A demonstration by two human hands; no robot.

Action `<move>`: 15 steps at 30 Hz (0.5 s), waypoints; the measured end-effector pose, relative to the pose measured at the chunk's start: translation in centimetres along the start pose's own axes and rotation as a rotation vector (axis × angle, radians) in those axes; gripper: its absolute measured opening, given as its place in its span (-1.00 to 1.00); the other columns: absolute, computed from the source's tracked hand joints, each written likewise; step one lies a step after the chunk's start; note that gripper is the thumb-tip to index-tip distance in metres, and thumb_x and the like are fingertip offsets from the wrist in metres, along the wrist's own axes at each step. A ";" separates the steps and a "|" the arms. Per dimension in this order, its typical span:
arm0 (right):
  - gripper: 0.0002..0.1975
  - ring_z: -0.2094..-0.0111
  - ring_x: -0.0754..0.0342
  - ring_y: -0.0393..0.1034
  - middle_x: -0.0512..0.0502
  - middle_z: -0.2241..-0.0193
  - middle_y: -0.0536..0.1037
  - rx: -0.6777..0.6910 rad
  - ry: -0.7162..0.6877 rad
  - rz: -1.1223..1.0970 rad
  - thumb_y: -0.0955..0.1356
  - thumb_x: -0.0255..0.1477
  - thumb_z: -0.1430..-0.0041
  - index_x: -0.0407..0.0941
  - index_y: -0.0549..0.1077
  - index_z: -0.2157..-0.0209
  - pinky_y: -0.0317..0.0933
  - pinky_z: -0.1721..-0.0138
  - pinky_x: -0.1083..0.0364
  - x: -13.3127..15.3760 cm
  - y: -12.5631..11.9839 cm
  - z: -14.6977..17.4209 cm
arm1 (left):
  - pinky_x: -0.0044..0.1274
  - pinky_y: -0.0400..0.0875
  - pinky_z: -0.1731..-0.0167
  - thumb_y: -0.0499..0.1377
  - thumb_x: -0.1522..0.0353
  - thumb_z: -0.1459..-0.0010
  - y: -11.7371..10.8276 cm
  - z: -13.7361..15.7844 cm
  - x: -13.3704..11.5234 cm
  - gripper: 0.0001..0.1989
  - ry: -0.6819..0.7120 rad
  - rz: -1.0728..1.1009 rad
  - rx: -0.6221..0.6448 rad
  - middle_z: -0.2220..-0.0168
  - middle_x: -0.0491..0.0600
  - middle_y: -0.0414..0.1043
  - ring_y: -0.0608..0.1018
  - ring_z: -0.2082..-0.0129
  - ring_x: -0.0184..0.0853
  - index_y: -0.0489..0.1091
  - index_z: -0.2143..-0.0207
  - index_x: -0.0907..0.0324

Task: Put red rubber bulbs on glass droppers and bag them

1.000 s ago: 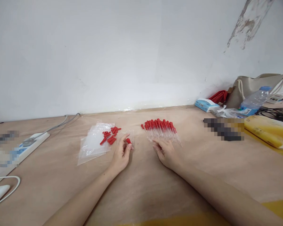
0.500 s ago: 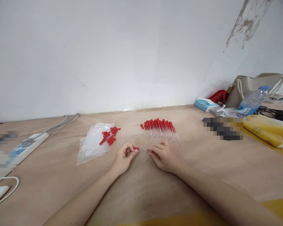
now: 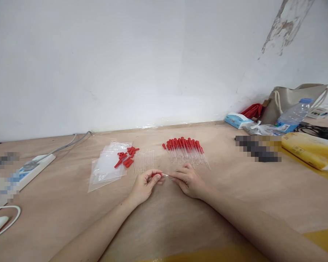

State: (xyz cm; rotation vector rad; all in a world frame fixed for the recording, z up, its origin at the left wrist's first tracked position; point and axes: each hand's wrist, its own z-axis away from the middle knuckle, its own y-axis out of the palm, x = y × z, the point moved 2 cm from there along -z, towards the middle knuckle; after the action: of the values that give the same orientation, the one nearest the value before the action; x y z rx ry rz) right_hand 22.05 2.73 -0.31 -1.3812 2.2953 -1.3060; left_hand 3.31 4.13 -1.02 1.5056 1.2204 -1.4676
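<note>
My left hand (image 3: 145, 185) is closed on a red rubber dropper bulb (image 3: 156, 175). Between the fingers of my right hand (image 3: 190, 182) is a thin clear glass tube (image 3: 165, 175), whose left end meets the bulb's mouth; how deep it sits I cannot tell. Beyond my left hand lie a row of bare glass tubes (image 3: 144, 161) and a small heap of loose red bulbs (image 3: 125, 157). Past my right hand, droppers with red bulbs (image 3: 184, 147) lie side by side, bulbs toward the wall.
Clear plastic zip bags (image 3: 108, 165) lie left of the loose bulbs. A power strip (image 3: 35, 169) with a grey cable stands at far left. On the right are a blue tissue pack (image 3: 237, 120), a plastic bottle (image 3: 295, 113), a grey bag (image 3: 272, 103) and a yellow pack (image 3: 307, 149).
The bulb and the glass tube, apart before, have come together end to end. My left fingers have shifted, and the bulb sits slightly lower and further left.
</note>
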 end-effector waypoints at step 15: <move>-0.78 0.52 0.19 0.12 0.00 0.53 0.42 -0.016 0.005 0.123 0.15 -0.51 -0.16 -0.15 0.41 0.38 -0.19 0.34 0.07 1.2 -0.2 -0.3 | -0.62 0.43 0.49 0.11 0.28 -0.08 0.4 1.2 -0.2 -0.81 0.118 -0.272 0.029 0.49 -0.08 0.44 0.51 0.53 -0.43 0.38 0.34 0.23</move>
State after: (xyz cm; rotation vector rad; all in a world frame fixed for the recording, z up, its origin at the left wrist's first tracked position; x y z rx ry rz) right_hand 21.36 1.94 0.35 -1.2210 2.3575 -1.2589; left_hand 3.28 2.85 -1.01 1.5090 1.5293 -1.5932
